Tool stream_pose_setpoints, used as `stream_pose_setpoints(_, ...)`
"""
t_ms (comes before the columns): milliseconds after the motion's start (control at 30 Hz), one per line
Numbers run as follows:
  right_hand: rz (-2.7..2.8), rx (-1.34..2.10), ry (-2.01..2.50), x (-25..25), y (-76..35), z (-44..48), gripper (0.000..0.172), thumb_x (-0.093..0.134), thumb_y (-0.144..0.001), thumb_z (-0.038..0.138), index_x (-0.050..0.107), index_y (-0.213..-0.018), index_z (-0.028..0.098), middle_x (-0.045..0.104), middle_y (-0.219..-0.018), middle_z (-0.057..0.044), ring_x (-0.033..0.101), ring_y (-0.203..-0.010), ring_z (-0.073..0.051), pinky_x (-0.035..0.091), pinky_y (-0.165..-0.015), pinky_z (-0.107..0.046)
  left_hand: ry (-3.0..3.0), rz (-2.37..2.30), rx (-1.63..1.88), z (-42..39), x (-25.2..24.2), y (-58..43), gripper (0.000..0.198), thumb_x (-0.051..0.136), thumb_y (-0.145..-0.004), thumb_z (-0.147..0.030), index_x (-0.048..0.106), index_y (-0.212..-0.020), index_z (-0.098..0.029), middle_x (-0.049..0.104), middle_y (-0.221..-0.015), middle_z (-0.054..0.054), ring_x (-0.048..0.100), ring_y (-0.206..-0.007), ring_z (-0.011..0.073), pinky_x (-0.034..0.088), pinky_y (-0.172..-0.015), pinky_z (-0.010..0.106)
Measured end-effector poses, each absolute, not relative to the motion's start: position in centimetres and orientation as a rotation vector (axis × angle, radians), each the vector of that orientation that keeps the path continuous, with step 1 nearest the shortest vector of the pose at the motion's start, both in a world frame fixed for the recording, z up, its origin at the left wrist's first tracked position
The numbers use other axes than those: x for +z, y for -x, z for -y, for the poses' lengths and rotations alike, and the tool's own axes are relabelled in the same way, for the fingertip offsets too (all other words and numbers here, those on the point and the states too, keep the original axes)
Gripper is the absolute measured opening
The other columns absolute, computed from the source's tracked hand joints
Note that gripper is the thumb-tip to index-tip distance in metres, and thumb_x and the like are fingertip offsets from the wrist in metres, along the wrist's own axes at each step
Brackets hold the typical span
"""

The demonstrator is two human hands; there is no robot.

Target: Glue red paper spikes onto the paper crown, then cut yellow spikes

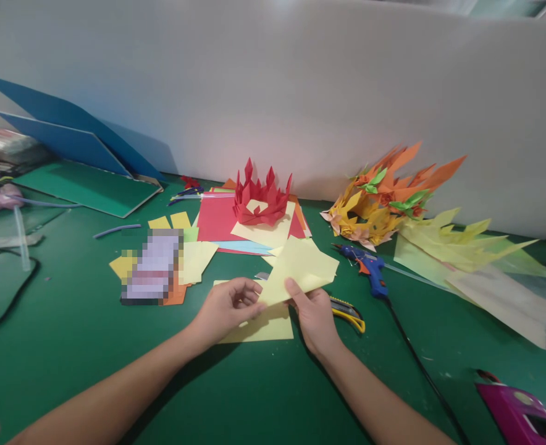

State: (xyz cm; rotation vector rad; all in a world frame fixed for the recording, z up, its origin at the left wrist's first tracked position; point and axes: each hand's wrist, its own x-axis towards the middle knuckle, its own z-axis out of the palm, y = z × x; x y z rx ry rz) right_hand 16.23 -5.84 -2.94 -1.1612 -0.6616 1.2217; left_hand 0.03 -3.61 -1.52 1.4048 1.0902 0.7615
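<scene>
A pale yellow sheet of paper (301,266) is held up at the middle of the table, tilted toward me. My right hand (317,315) pinches its lower edge, thumb on top and fingers beneath. At the sheet's lower left corner, my left hand (229,309) has curled fingers, with the thumb and fingertips closed on the paper. Under both hands lies another yellow sheet (259,330) flat on the green table (184,395). A yellow utility knife (349,314) rests just beyond my right hand, partly hidden by it.
Behind the hands, a red paper crown (261,201) stands on stacked coloured sheets. To the right are a blue glue gun (370,269) with its cord, orange paper crowns (384,198) and a yellow spiky strip (458,238). Left are a blurred phone (155,266) and paper scraps (199,259).
</scene>
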Motion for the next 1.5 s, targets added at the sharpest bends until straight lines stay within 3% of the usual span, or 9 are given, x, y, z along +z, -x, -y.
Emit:
stream_pose_setpoints(367, 0.683, 1.175, 1.172, -2.62, -16.23, 5.79, 0.039, 0.078, -0.055, 0.050, 0.066, -0.066, 0.015, 0.064, -0.057, -0.002, 0.053, -0.050, -0.013, 0.045, -0.050, -0.026, -1.502, -1.124, 0.790, 3.82, -1.31, -0.13, 0.029, 0.072, -0.062, -0.036, 0.062, -0.081, -0.018, 0.067, -0.065, 0.001, 0.064, -0.060, 0.0143, 0.054, -0.056, 0.026)
stream_pose_setpoints(533, 0.871, 1.260, 1.131, -2.92, -16.53, 5.78, 0.031, 0.082, -0.052, 0.042, 0.066, -0.063, 0.017, 0.062, -0.054, 0.001, 0.051, -0.050, -0.012, 0.045, -0.051, -0.026, -1.436, -1.137, 0.780, 3.60, -1.35, -0.03, 0.032, 0.074, -0.060, -0.038, 0.062, -0.081, -0.017, 0.068, -0.067, 0.003, 0.066, -0.062, 0.0161, 0.054, -0.058, 0.027)
stream_pose_setpoints(833, 0.809, 1.229, 1.205, -2.31, -16.38, 5.87, 0.037, 0.079, -0.053, 0.046, 0.058, -0.045, 0.016, 0.058, -0.047, 0.001, 0.048, -0.048, -0.010, 0.041, -0.051, -0.025, -1.512, -1.133, 0.806, 3.73, -1.13, -0.40, 0.025, 0.071, -0.060, -0.033, 0.061, -0.077, -0.017, 0.064, -0.066, 0.000, 0.058, -0.058, 0.0115, 0.052, -0.059, 0.025)
stream_pose_setpoints(1167, 0.740, 1.224, 1.208, -2.26, -16.20, 5.92, 0.036, 0.080, -0.050, 0.047, 0.064, -0.055, 0.015, 0.061, -0.051, 0.000, 0.053, -0.050, -0.012, 0.045, -0.054, -0.027, -1.483, -1.209, 0.719, 3.84, -0.94, -0.54, 0.025, 0.066, -0.062, -0.041, 0.057, -0.064, -0.017, 0.060, -0.054, -0.001, 0.053, -0.048, 0.0104, 0.041, -0.047, 0.022)
stream_pose_setpoints(1500, 0.655, 1.229, 1.184, -2.47, -16.16, 5.82, 0.037, 0.083, -0.048, 0.046, 0.066, -0.056, 0.015, 0.063, -0.051, 0.000, 0.054, -0.049, -0.011, 0.046, -0.054, -0.025, -1.421, -1.187, 0.666, 3.96, -0.53, -0.59, 0.023, 0.063, -0.069, -0.039, 0.058, -0.062, -0.017, 0.064, -0.054, 0.000, 0.056, -0.046, 0.0097, 0.044, -0.047, 0.020)
